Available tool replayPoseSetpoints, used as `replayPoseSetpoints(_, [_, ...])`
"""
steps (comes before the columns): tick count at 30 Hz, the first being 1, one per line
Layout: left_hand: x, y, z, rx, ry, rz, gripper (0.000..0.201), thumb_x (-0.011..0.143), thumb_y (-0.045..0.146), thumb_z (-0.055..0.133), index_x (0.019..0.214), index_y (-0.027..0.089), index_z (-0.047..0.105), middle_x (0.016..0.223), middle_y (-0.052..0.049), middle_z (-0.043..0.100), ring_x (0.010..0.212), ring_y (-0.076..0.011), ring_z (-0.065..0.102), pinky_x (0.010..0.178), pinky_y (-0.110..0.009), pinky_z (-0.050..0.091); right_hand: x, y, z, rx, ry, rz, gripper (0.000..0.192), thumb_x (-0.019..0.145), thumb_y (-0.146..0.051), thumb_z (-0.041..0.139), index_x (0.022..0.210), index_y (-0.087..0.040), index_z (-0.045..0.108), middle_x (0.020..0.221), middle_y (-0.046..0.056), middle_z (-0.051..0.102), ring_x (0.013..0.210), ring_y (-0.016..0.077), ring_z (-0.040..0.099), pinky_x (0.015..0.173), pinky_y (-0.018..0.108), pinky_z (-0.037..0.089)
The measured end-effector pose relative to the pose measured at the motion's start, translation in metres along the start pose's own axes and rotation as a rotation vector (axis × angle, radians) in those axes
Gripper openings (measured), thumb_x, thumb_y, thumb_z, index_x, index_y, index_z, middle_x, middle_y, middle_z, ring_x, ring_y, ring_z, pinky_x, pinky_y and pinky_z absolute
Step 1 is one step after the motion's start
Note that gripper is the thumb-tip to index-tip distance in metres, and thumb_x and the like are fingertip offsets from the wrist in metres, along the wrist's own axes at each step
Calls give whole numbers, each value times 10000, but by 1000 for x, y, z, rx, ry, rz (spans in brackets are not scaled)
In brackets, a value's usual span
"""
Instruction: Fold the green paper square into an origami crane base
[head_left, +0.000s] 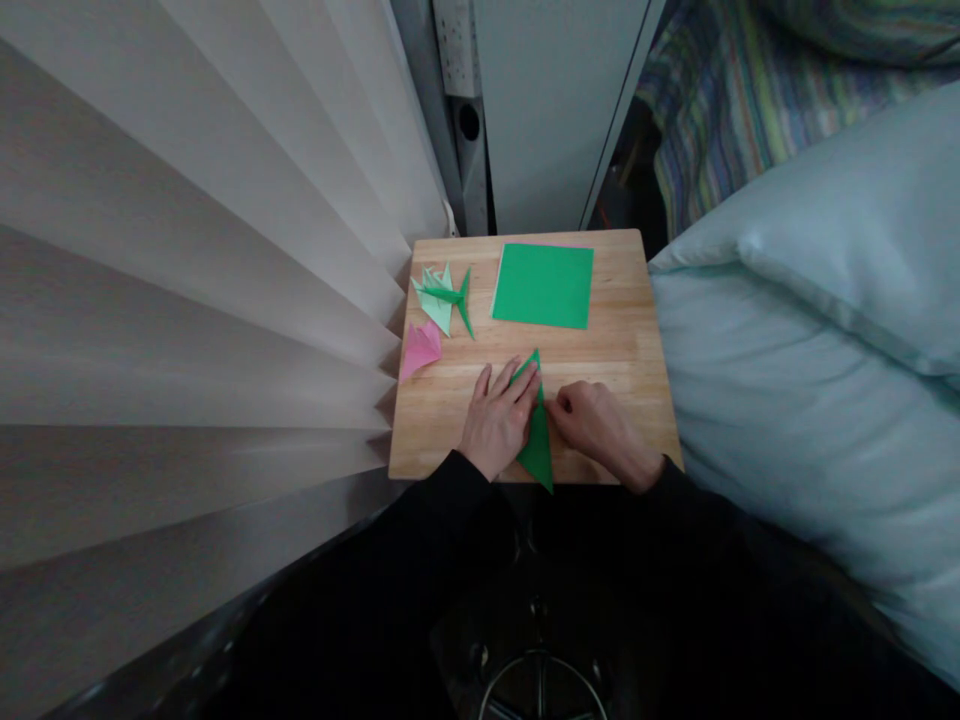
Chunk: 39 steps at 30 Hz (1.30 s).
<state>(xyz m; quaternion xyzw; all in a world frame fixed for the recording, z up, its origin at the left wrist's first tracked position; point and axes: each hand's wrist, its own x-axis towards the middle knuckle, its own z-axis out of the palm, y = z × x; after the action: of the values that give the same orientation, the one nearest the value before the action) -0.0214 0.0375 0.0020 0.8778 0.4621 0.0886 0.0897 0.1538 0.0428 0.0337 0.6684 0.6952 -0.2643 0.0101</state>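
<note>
My left hand (pixel 498 418) lay open and flat on the long folded dark green paper triangle (pixel 538 430) between my hands on the wooden counter (pixel 622 340), my curled right hand (pixel 592 420) pinching its edge.

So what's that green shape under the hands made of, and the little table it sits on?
The green folded piece looks like thin matte paper: sharp creases, a flat pointed shape. The left hand presses it flat and the right hand pinches its edge. The table appears to be light wood with a smooth, perhaps varnished finish: visible grain and joined strips.
</note>
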Motion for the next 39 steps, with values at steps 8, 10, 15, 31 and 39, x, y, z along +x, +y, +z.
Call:
replayPoseSetpoints(8, [6,-19,-10,-109,-110,112,457,1061,173,441,1484,286,573,1614,0,524,1575,-293,344,1264,-588,253,21,30,-15,104,155,28,280,959,-363,661,746,-181,678,769,93,761,702,201,650,617,303,344])
replayPoseSetpoints(10, [8,-22,-13,-137,-154,129,462,1065,161,433,1487,293,568,1606,9,531,1577,-286,342,1272,-585,234,23,30,-15,126,162,23,277,940,-380,693,742,-187,676,761,79,752,700,195,636,620,299,346])
replayPoseSetpoints(15, [12,-29,-18,-181,-215,150,455,1057,160,473,1483,285,569,1576,-5,565,1588,-250,328,1294,-567,197,27,32,-13,141,196,4,265,933,-389,711,756,-193,687,766,70,748,707,194,627,617,296,338])
replayPoseSetpoints(31, [14,-32,-17,-177,-195,138,465,1026,204,562,1479,307,577,1612,-43,524,1582,-224,348,1283,-532,245,33,23,-7,14,271,38,316,991,-476,632,862,-195,696,808,90,759,711,211,640,578,305,268])
replayPoseSetpoints(39, [14,-34,-18,-169,-220,161,504,1020,203,560,1521,235,524,1640,-68,486,1591,-232,327,1305,-524,203,29,16,-9,-19,254,77,357,1033,-477,557,891,-184,703,839,119,772,697,215,642,585,308,259])
